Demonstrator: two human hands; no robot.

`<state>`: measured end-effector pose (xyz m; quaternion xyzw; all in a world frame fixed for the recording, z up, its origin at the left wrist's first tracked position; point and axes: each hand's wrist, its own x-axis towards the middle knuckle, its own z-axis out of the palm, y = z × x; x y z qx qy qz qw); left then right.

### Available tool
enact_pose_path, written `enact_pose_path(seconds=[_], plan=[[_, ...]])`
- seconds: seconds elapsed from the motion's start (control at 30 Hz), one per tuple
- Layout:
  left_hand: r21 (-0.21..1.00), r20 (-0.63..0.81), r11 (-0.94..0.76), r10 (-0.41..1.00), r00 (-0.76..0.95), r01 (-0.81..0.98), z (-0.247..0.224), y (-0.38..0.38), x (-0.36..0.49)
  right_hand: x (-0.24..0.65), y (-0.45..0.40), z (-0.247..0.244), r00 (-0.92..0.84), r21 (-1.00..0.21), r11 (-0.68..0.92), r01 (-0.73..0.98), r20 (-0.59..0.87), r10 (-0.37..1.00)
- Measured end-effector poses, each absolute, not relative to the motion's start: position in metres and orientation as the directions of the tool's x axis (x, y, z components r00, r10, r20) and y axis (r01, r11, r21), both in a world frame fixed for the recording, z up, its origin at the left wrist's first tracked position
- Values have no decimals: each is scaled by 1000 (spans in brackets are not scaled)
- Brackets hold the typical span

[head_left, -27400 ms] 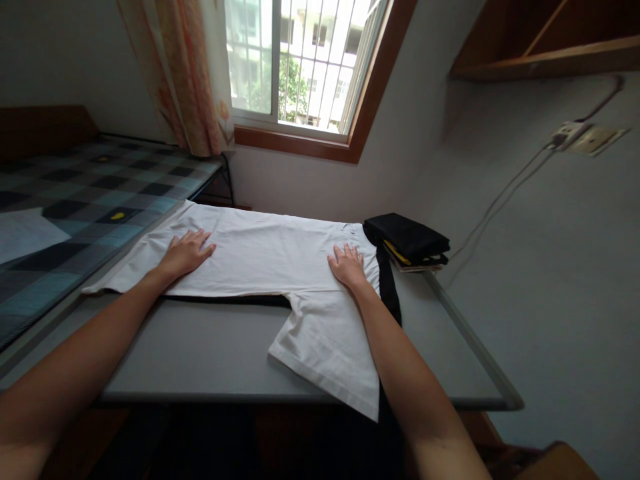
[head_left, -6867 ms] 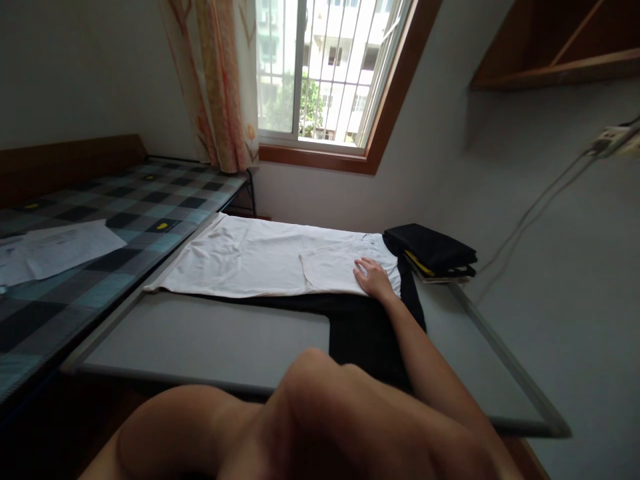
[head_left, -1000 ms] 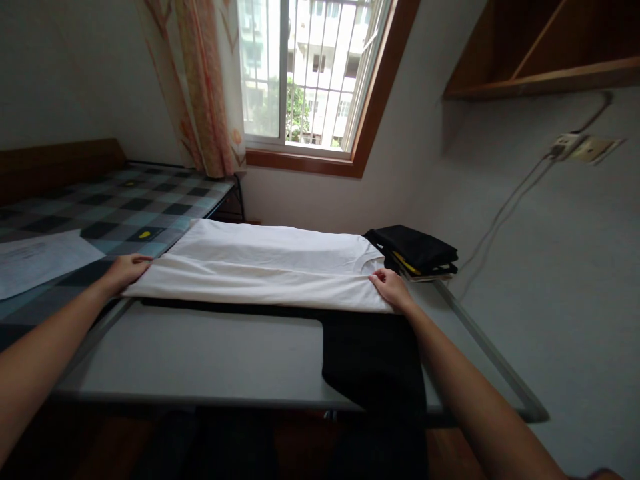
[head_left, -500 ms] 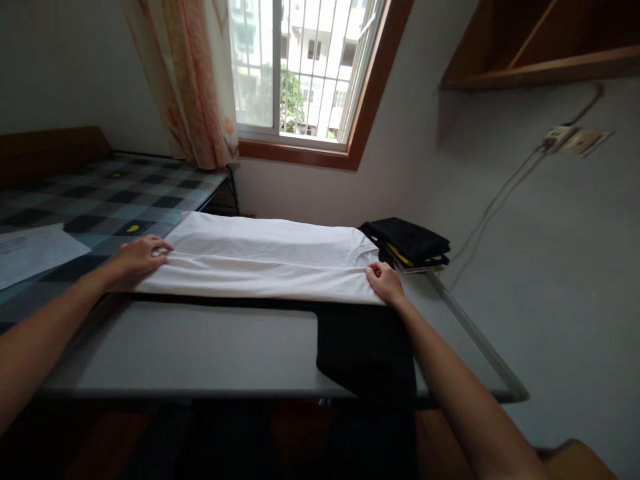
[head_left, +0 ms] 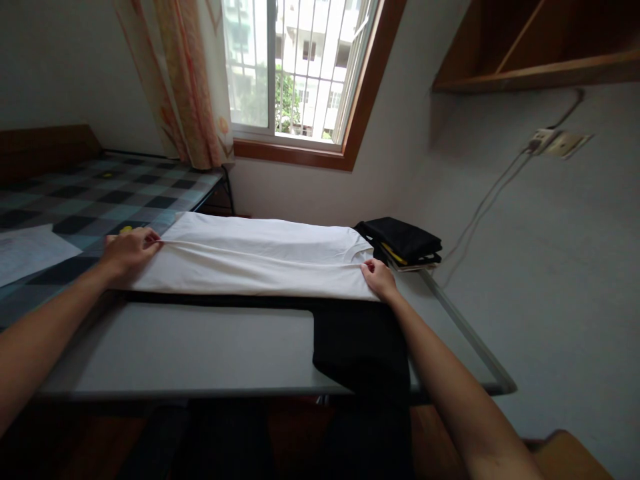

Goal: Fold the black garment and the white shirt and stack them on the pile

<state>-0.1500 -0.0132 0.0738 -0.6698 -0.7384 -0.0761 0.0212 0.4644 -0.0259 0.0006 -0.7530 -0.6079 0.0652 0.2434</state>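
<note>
A white T-shirt (head_left: 260, 263) lies lengthwise across the table, its near part folded over toward the far side. The rounded neckline is at its right end. My left hand (head_left: 131, 252) pinches the fold's edge at the left end, slightly lifted. At the right end, by the neckline, my right hand (head_left: 380, 279) pinches the same edge. Between both hands the edge is stretched nearly straight. Under the T-shirt lies a black garment (head_left: 360, 340), a part of which spreads to the table's near edge below my right forearm and hangs over it.
The light table (head_left: 215, 347) has a metal rim. Folded black cloth (head_left: 403, 240) sits on a small stack at the back right. A checkered bed (head_left: 100, 193) with paper sheets (head_left: 35, 250) adjoins at left. A wall socket (head_left: 555, 141) with cables is at right.
My left hand has lifted its end of the fold's edge slightly up and away, pulling it tauter. My right hand keeps its grip near the neckline. The view has shifted slightly.
</note>
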Motion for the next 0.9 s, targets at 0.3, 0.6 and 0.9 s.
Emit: enact_pose_path(seconds=[0.3,0.6,0.9], plan=[[-4,249,-3,968,4,1000,52,-18,-106,436,-40,29,201,-123,-174,977,251,947],[140,135,-561,827,545,816,23,-30,26,340,-65,18,-418,-162,424,891,76,905],[85,-15,-556,829,559,827,10,-36,-5,423,-59,12,-278,-70,277,958,-4,960]])
